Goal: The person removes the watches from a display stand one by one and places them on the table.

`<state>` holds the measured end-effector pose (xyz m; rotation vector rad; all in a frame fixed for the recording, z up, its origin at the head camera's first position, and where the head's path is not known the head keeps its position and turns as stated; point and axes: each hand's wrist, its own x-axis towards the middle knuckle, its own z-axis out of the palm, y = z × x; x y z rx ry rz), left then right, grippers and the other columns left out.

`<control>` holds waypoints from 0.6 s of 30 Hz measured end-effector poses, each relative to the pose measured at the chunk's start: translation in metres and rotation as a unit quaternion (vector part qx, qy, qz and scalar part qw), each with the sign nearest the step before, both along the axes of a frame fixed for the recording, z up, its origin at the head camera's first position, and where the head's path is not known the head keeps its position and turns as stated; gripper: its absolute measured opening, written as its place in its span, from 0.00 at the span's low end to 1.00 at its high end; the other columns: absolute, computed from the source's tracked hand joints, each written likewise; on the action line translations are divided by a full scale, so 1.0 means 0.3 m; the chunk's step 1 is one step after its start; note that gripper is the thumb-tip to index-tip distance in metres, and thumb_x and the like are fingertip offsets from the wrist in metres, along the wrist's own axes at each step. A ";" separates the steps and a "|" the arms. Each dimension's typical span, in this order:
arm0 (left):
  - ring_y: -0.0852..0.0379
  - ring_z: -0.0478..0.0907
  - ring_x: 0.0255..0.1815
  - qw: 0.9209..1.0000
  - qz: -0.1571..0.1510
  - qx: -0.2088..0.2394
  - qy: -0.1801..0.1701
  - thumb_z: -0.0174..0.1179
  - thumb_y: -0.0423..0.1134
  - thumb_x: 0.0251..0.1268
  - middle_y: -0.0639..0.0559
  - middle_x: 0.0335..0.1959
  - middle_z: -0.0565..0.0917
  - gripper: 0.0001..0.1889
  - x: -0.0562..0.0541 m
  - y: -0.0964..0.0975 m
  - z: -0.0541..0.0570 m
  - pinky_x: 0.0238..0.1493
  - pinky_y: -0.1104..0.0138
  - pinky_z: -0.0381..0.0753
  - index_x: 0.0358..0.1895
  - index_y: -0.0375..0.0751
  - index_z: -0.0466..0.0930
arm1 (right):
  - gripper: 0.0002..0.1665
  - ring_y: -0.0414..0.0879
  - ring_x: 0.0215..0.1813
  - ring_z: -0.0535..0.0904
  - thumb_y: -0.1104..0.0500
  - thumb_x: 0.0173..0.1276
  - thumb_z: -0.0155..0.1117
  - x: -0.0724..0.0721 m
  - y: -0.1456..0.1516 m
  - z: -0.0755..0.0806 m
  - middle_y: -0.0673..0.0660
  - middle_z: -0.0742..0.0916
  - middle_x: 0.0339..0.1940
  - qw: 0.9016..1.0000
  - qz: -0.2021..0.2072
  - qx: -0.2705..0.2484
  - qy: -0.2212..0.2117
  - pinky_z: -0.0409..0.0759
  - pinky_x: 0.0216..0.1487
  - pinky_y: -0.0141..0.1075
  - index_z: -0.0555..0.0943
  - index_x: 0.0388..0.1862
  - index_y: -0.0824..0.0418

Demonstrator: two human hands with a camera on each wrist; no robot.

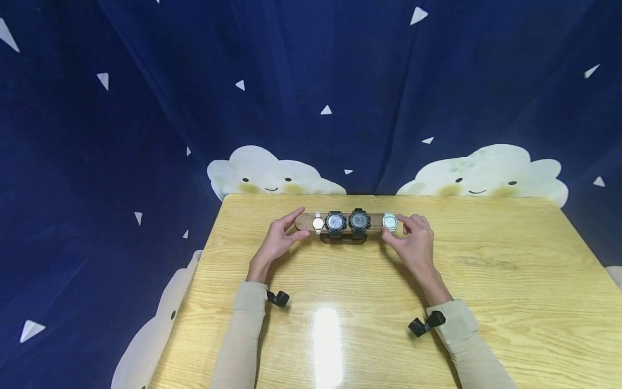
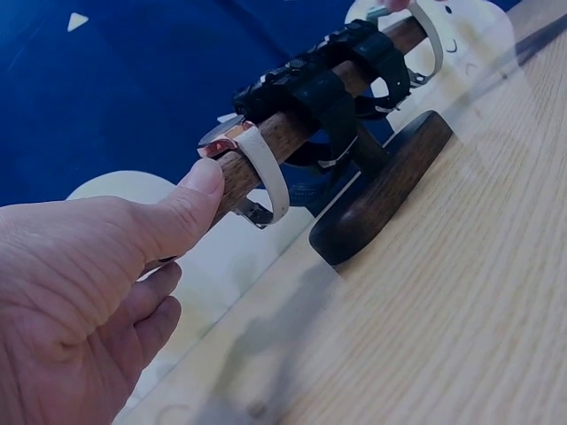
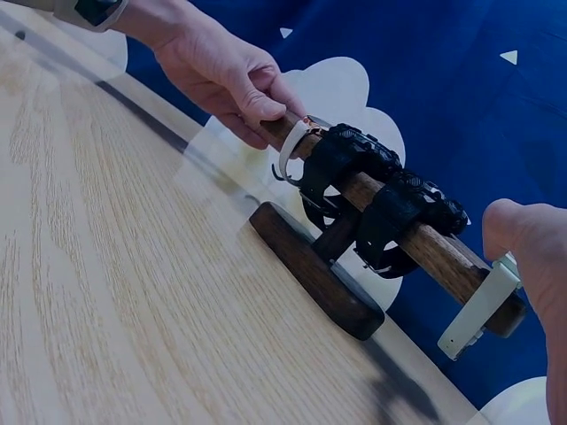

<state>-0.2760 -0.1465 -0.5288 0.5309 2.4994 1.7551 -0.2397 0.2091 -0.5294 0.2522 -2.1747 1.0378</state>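
Observation:
A wooden watch stand, its bar (image 1: 376, 222) raised on a dark base (image 3: 314, 270), carries several watches. My left hand (image 1: 278, 239) grips the bar's left end between thumb and fingers. Closest to that thumb is a rose-gold watch (image 2: 226, 137) with a white strap (image 2: 270, 177). Two chunky black watches (image 1: 335, 221) (image 1: 359, 221) sit along the middle, their straps looped round the bar. At the right end, a square mint-green watch (image 1: 390, 222) hangs round the bar, and my right hand (image 1: 415, 242) pinches its case between thumb and index finger.
The stand is on a light wood table (image 1: 476, 281), towards its back edge. Behind hangs a dark blue curtain (image 1: 291, 81) with white triangles and smiling clouds (image 1: 272, 167). Black cameras (image 1: 279, 299) are strapped at both wrists, over beige sleeves (image 1: 240, 335).

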 end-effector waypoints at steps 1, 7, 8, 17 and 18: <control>0.44 0.64 0.80 1.000 0.000 0.001 0.001 0.71 0.33 0.66 0.42 0.78 0.69 0.36 0.000 0.000 0.000 0.80 0.56 0.63 0.77 0.38 0.69 | 0.19 0.50 0.30 0.66 0.61 0.52 0.78 0.000 0.000 0.000 0.63 0.75 0.19 1.000 0.001 0.000 0.001 0.58 0.34 0.30 0.90 0.42 0.71; 0.43 0.65 0.79 1.000 -0.001 0.001 0.006 0.71 0.34 0.66 0.41 0.78 0.69 0.36 0.001 -0.003 -0.005 0.79 0.54 0.63 0.77 0.37 0.69 | 0.19 0.50 0.30 0.66 0.62 0.52 0.78 -0.002 0.004 -0.001 0.64 0.76 0.19 1.000 0.006 0.001 0.005 0.58 0.34 0.30 0.90 0.42 0.71; 0.43 0.64 0.80 1.000 -0.002 0.002 0.006 0.71 0.34 0.66 0.41 0.78 0.69 0.37 0.001 -0.003 -0.005 0.80 0.54 0.62 0.77 0.36 0.69 | 0.19 0.50 0.30 0.66 0.61 0.52 0.78 -0.002 0.005 -0.001 0.64 0.76 0.19 1.000 0.006 0.001 0.005 0.59 0.34 0.30 0.90 0.42 0.71; 0.44 0.65 0.80 1.000 0.005 -0.004 -0.006 0.72 0.37 0.65 0.43 0.78 0.70 0.37 0.001 -0.007 -0.009 0.80 0.54 0.61 0.77 0.39 0.69 | 0.20 0.50 0.29 0.67 0.61 0.51 0.79 -0.006 0.010 -0.004 0.61 0.76 0.19 1.000 0.006 0.001 0.002 0.60 0.34 0.30 0.90 0.42 0.71; 0.44 0.65 0.79 1.000 0.005 -0.005 -0.007 0.72 0.38 0.65 0.43 0.78 0.70 0.37 0.002 -0.007 -0.010 0.80 0.54 0.62 0.77 0.40 0.70 | 0.20 0.50 0.29 0.66 0.61 0.51 0.79 -0.007 0.011 -0.004 0.60 0.75 0.19 1.000 0.006 0.001 0.001 0.59 0.34 0.31 0.90 0.42 0.71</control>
